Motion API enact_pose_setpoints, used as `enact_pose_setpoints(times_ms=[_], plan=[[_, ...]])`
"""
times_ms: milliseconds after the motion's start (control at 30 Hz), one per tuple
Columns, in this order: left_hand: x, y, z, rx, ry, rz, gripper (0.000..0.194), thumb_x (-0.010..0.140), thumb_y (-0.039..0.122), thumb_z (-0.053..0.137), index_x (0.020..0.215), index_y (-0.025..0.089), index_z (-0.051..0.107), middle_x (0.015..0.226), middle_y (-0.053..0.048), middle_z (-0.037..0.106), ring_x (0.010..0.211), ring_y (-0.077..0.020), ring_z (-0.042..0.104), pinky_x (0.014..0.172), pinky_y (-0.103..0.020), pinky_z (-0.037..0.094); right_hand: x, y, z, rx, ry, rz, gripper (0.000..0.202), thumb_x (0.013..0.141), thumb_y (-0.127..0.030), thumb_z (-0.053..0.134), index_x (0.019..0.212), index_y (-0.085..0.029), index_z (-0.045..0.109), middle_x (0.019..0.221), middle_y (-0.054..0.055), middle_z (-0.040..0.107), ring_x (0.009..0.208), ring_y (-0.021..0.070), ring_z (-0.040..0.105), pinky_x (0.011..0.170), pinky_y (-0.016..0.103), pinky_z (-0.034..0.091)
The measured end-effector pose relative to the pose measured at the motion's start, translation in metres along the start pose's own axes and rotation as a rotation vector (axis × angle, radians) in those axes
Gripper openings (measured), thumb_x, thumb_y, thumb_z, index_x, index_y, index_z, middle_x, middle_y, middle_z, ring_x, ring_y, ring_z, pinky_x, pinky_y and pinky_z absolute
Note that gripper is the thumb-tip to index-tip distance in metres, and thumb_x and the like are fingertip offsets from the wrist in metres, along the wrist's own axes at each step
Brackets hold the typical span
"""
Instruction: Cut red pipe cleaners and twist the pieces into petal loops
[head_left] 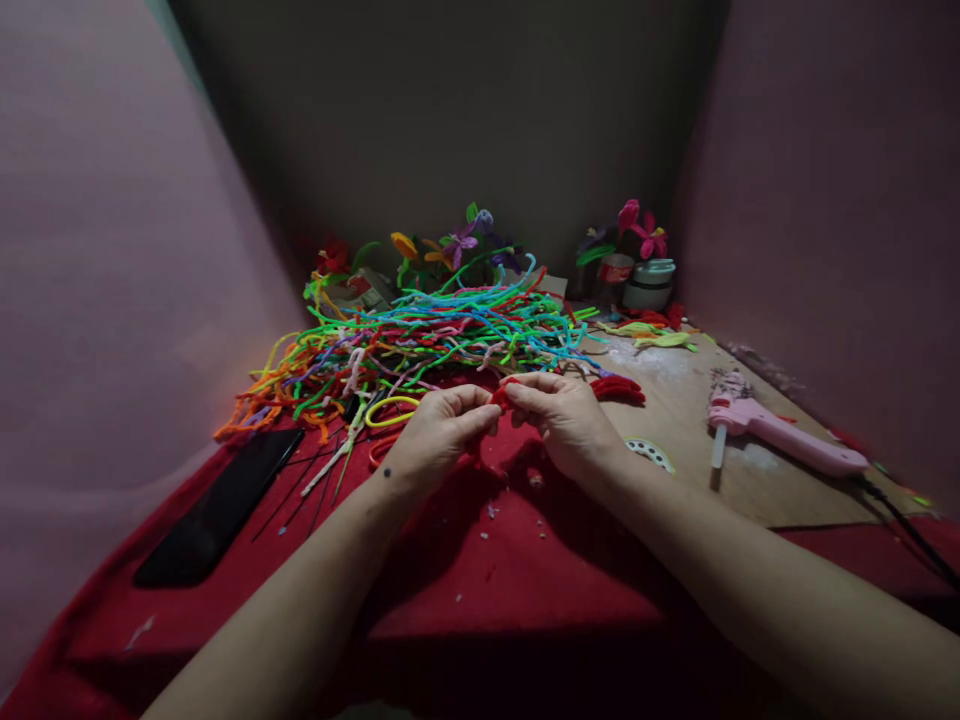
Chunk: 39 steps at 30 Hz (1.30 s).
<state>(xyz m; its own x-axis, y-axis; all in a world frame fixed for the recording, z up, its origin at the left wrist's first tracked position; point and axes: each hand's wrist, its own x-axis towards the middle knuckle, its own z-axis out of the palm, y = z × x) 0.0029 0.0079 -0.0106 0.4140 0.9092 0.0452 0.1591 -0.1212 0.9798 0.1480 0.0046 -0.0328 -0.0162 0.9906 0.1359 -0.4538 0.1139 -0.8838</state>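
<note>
Between my two hands, over the front of the red cloth, is a red pipe cleaner piece (501, 394). My left hand (448, 425) pinches its left end between thumb and fingertips. On the other side my right hand (559, 410) grips it the same way, with the fingertips of both hands almost touching. Much of the red piece is covered by the fingers, so its full shape cannot be made out. Just beyond my right hand lie finished-looking red pipe cleaner loops (619, 389). A large heap of colourful pipe cleaners (450, 325) spreads behind both hands.
A black phone (219, 508) lies at left. Yellow-handled scissors (391, 411) rest beside my left hand. On a brown board (675, 400) at right sits a pink glue gun (787, 432) with its cord. Pipe cleaner flowers (459, 243) and a lidded jar (649, 284) stand at the back.
</note>
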Motion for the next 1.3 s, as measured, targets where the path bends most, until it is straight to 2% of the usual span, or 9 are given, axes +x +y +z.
enact_pose_setpoints(times_ms=[100,233,433,733,900,1000,1100,1233,1300], plan=[[0.0,0.0,-0.001,0.027,0.046,0.007,0.018,0.073,0.03,0.059,0.069,0.013,0.056,0.056,0.005,0.048,0.047,-0.0047,0.037,0.046,-0.019,0.029,0.0,-0.001,0.0,-0.008,0.001,0.018,0.014,0.055,-0.019,0.07,0.065,-0.014,0.063,0.058,-0.001,0.058,0.049,0.0082,0.046,0.052,0.026,0.034],[-0.001,0.002,0.002,0.093,0.15,0.032,0.017,0.07,0.03,0.062,0.072,0.013,0.058,0.057,0.004,0.05,0.048,-0.0051,0.039,0.047,-0.02,0.03,-0.002,-0.002,0.003,-0.104,0.027,0.082,0.013,0.059,-0.023,0.066,0.055,-0.013,0.058,0.051,-0.002,0.055,0.045,0.0078,0.044,0.048,0.025,0.032],[-0.001,0.0,0.008,0.129,0.244,0.086,0.02,0.066,0.031,0.066,0.071,0.012,0.059,0.059,0.003,0.052,0.052,-0.0068,0.042,0.05,-0.02,0.033,-0.002,-0.001,0.004,-0.169,-0.009,0.049,0.01,0.06,-0.016,0.059,0.051,-0.014,0.056,0.046,-0.003,0.05,0.044,0.0079,0.043,0.048,0.025,0.031],[-0.001,-0.003,0.005,-0.048,0.163,-0.017,0.025,0.064,0.034,0.069,0.067,0.013,0.057,0.055,0.005,0.049,0.047,-0.0046,0.037,0.046,-0.02,0.027,-0.008,-0.005,0.005,-0.303,-0.016,-0.038,0.012,0.062,-0.021,0.062,0.055,-0.015,0.053,0.051,-0.004,0.05,0.048,0.0076,0.042,0.052,0.025,0.032],[-0.002,-0.001,0.0,-0.057,0.069,-0.023,0.022,0.069,0.033,0.064,0.064,0.013,0.054,0.054,0.005,0.045,0.046,-0.0045,0.035,0.046,-0.02,0.027,-0.007,-0.007,0.006,-0.196,-0.073,-0.016,0.012,0.062,-0.024,0.065,0.063,-0.015,0.057,0.059,-0.003,0.053,0.052,0.0081,0.044,0.054,0.024,0.034],[-0.002,0.001,0.001,0.005,0.031,-0.019,0.022,0.072,0.033,0.06,0.065,0.014,0.051,0.055,0.005,0.043,0.047,-0.0051,0.034,0.047,-0.02,0.027,-0.005,-0.008,0.004,-0.165,-0.089,-0.054,0.015,0.067,-0.029,0.063,0.065,-0.015,0.058,0.059,-0.002,0.055,0.052,0.0088,0.046,0.054,0.025,0.035],[-0.003,0.001,0.005,0.138,0.018,0.02,0.02,0.073,0.032,0.057,0.065,0.014,0.049,0.058,0.005,0.042,0.05,-0.0063,0.034,0.048,-0.021,0.027,-0.004,-0.006,0.002,-0.238,-0.061,-0.06,0.022,0.07,-0.031,0.061,0.057,-0.015,0.056,0.051,-0.002,0.053,0.048,0.0087,0.044,0.052,0.026,0.033],[-0.005,0.0,0.011,0.481,0.124,0.221,0.018,0.075,0.028,0.054,0.063,0.016,0.048,0.058,0.004,0.04,0.055,-0.0079,0.034,0.053,-0.022,0.028,-0.003,0.002,0.0,-0.254,0.0,-0.058,0.026,0.07,-0.034,0.06,0.054,-0.015,0.054,0.047,-0.003,0.049,0.044,0.0076,0.04,0.049,0.025,0.029],[-0.005,-0.001,0.012,0.559,0.155,0.253,0.017,0.075,0.027,0.054,0.063,0.016,0.05,0.057,0.004,0.041,0.054,-0.0081,0.035,0.054,-0.023,0.028,-0.003,0.004,0.0,-0.243,0.01,-0.037,0.027,0.071,-0.036,0.059,0.054,-0.015,0.054,0.046,-0.004,0.048,0.043,0.0073,0.039,0.048,0.025,0.027]])
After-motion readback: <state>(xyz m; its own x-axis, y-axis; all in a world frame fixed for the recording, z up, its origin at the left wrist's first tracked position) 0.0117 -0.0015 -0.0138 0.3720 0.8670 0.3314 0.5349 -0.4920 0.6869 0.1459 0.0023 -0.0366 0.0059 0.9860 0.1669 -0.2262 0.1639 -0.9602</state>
